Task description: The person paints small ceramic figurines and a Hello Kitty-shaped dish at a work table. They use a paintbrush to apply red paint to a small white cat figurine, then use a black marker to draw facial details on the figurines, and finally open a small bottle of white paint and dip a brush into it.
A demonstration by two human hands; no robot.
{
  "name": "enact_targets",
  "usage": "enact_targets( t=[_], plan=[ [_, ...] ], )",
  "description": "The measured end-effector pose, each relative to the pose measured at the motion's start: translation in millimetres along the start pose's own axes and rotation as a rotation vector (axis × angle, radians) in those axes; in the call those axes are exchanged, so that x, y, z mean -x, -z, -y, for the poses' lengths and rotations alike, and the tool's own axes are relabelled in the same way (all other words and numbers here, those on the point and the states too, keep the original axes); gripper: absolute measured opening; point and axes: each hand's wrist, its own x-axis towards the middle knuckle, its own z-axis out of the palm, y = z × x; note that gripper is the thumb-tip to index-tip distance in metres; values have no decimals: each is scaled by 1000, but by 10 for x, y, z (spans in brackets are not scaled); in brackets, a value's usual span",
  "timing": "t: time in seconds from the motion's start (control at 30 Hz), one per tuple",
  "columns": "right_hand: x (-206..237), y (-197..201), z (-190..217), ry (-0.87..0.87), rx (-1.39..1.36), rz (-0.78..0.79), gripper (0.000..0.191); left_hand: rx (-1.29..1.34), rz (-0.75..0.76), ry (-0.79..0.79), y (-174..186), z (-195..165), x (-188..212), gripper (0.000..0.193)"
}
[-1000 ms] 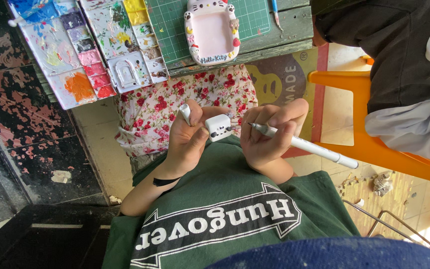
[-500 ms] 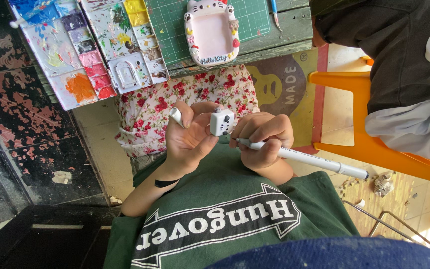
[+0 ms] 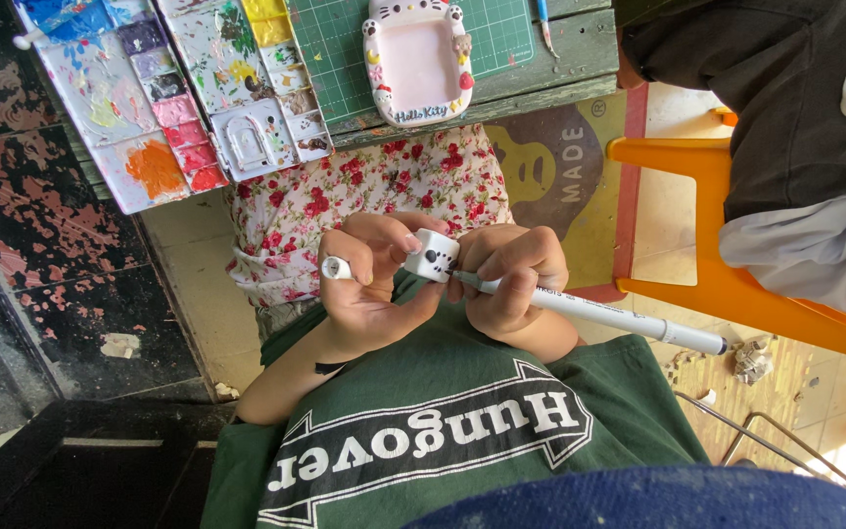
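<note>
White cube (image 3: 431,257), black dots on it, is pinched in left hand (image 3: 369,284) fingertips w/ pen cap (image 3: 335,267) also gripped, close above green shirt (image 3: 423,431). Right hand (image 3: 513,277) is clenched round white pen (image 3: 594,313), tip at cube. Beyond: floral fabric (image 3: 364,191), then paint palette (image 3: 164,88) & pink cat-shaped frame (image 3: 418,59) on cutting mat (image 3: 330,49).

Left hand (image 3: 369,284): just left of right hand (image 3: 513,279), small cube (image 3: 431,255) between
Pen (image 3: 599,315): running rightward from right hand
Palette (image 3: 164,88): beyond left hand (on table (image 3: 560,64))
Frame (image 3: 415,61): beyond both hands
</note>
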Motion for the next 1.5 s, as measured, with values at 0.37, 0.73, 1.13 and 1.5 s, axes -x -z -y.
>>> enact_targets(
  t=[0.37,0.73,1.13,1.5],
  plan=[
    [-22,-4,14,20,51,6,35,-14,13,-14,1,0,6,62],
    [-35,-11,1,42,39,-7,35,-10,17,-7,-5,2,8,61],
    [-22,12,16,20,12,18,35,4,31,-3,2,8,6,61],
    [25,31,-6,41,3,31,35,-2,34,-8,4,14,52,62]
  ],
)
